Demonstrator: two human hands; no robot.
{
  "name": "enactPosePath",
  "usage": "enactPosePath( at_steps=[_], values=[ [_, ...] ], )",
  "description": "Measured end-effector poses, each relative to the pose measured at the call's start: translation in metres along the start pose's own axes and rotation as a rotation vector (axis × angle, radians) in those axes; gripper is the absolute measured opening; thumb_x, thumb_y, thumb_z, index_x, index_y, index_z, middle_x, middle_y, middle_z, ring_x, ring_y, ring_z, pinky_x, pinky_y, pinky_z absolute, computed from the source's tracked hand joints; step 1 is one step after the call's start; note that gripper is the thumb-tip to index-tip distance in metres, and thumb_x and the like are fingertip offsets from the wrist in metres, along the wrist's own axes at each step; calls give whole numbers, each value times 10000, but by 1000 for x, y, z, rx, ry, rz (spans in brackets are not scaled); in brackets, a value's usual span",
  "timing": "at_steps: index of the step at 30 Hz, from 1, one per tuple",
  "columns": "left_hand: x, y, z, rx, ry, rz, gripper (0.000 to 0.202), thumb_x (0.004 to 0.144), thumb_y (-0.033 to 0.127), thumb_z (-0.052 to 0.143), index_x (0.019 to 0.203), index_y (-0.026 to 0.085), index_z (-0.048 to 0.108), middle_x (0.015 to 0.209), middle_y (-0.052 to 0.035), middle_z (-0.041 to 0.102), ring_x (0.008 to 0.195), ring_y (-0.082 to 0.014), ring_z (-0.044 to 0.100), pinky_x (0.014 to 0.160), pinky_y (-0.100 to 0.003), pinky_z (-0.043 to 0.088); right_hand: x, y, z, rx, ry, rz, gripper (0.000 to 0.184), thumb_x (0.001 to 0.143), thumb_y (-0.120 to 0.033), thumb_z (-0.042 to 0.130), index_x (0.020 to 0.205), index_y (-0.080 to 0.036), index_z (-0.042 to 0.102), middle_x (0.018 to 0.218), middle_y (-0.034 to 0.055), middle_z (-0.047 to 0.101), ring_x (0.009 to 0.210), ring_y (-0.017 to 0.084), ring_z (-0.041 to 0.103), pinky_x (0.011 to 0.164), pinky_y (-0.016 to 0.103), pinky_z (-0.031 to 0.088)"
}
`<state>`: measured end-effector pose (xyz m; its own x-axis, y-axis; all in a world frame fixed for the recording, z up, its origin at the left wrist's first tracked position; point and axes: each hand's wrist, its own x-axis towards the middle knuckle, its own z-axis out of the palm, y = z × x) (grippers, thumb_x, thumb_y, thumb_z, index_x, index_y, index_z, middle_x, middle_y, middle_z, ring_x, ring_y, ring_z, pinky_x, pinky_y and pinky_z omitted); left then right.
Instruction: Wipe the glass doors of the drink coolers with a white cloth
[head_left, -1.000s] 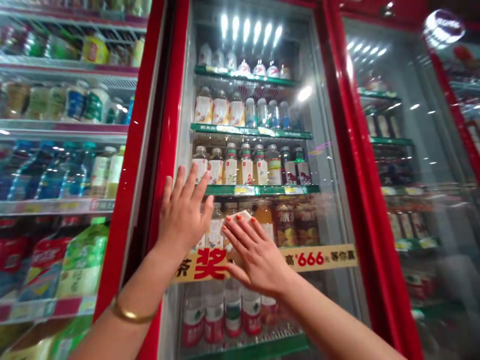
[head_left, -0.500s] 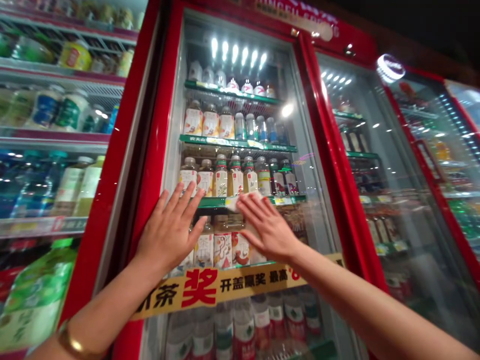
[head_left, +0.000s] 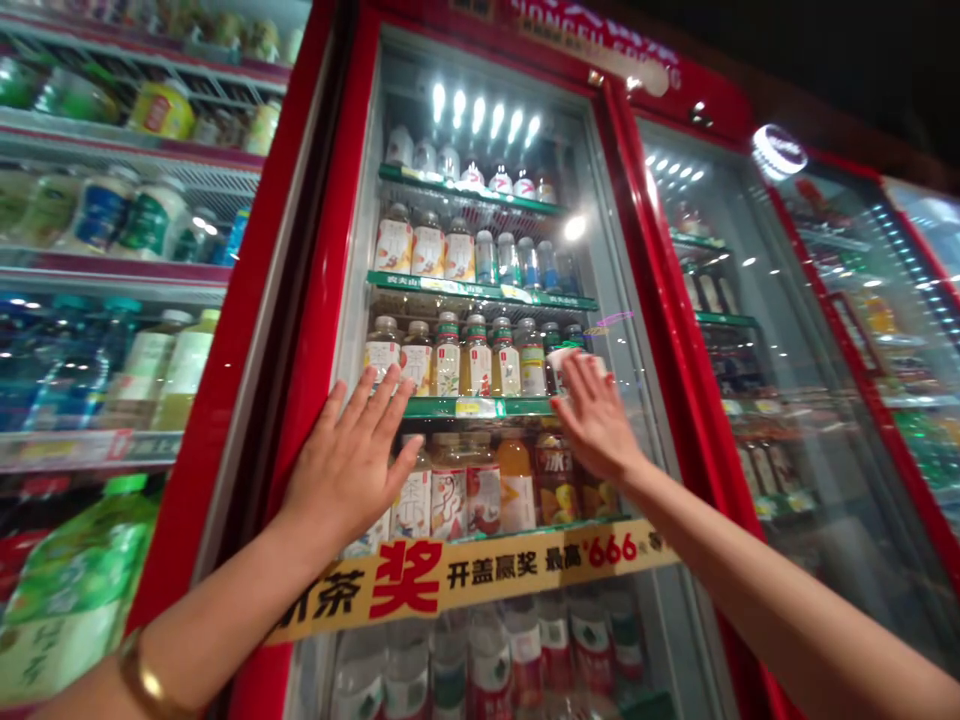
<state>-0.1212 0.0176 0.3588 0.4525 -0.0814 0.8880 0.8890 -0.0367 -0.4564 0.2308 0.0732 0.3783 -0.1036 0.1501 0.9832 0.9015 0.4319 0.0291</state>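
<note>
The left hand point(head_left: 349, 460) lies flat with fingers spread on the glass door point(head_left: 480, 130) of a red drinks cooler point(head_left: 315, 300). The right hand point(head_left: 596, 415) presses a small white pad point(head_left: 568, 362) against the glass, level with the bottles behind; whether its fingers grip the pad, I cannot tell.

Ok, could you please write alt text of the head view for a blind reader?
A person's left hand lies flat on the glass door of a red drinks cooler, while the right hand presses a small white cloth against it. Bottled drinks stand on shelves behind, above a yellow banner.
</note>
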Motion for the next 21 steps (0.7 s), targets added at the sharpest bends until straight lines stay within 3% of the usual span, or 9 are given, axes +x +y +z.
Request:
enactPosePath(
  at_steps=[3,5,8,11,13,16,18,19,21],
  values=[
    [0,2,1,-15,15,-48,880,1121,479,444,1776,178,-60,1826,-161,225,1702,-329,255,1383,-604,271,46,28,-9,13,137,277,846,1127,-633,70,1759,-78,165,1822,243,116,1710,447,99,1349,781,131],
    [-2,2,2,-24,36,-97,906,1113,479,458,1771,135,-63,1832,-202,153,1708,-354,229,1373,-606,303,56,-3,1,27,120,194,802,1137,-610,116,1764,-114,178,1833,197,119,1717,414,99,1370,752,112],
    [-5,1,4,-34,60,-139,872,1108,382,438,1764,90,-55,1821,-254,141,1697,-399,244,1359,-623,329,29,-84,24,66,-45,-292,679,1118,-624,366,1733,-339,326,1823,-45,250,1722,223,157,1436,520,159],
    [-9,1,5,-62,71,-156,860,1079,285,429,1759,59,-47,1791,-295,236,1665,-417,327,1348,-633,347,16,-124,30,56,-189,-827,692,1121,-578,404,1741,-284,315,1820,-27,251,1725,191,121,1443,487,133],
    [-10,2,5,-77,71,-168,874,1062,268,442,1756,45,-42,1772,-313,275,1650,-423,358,1341,-639,356,45,-114,20,31,-173,-742,671,1134,-534,371,1746,-267,296,1826,-8,226,1726,212,120,1440,534,106],
    [-10,3,4,-95,79,-166,885,1080,329,455,1753,34,-38,1759,-325,298,1658,-417,343,1341,-638,361,121,-89,2,15,-56,-245,682,1139,-464,262,1747,-156,261,1838,102,171,1725,331,108,1393,692,103],
    [-10,4,3,-124,116,-159,921,1107,465,461,1758,62,-51,1794,-302,226,1694,-397,262,1353,-630,346,154,-93,-1,21,-5,-98,692,1134,-419,224,1748,-99,223,1840,147,129,1724,370,67,1372,738,89],
    [-10,4,2,-140,149,-150,957,1108,561,454,1762,87,-61,1823,-277,138,1717,-386,187,1369,-634,311,157,-102,2,24,-11,-143,679,1134,-411,242,1752,-131,231,1844,116,131,1727,348,55,1384,713,72],
    [-10,3,2,-161,226,-115,1054,1066,751,414,1767,144,-88,1848,-202,-85,1739,-367,-10,1405,-652,172,143,-127,12,30,-101,-468,630,1132,-429,337,1741,-269,313,1838,-1,196,1732,252,72,1424,594,43]
  ],
)
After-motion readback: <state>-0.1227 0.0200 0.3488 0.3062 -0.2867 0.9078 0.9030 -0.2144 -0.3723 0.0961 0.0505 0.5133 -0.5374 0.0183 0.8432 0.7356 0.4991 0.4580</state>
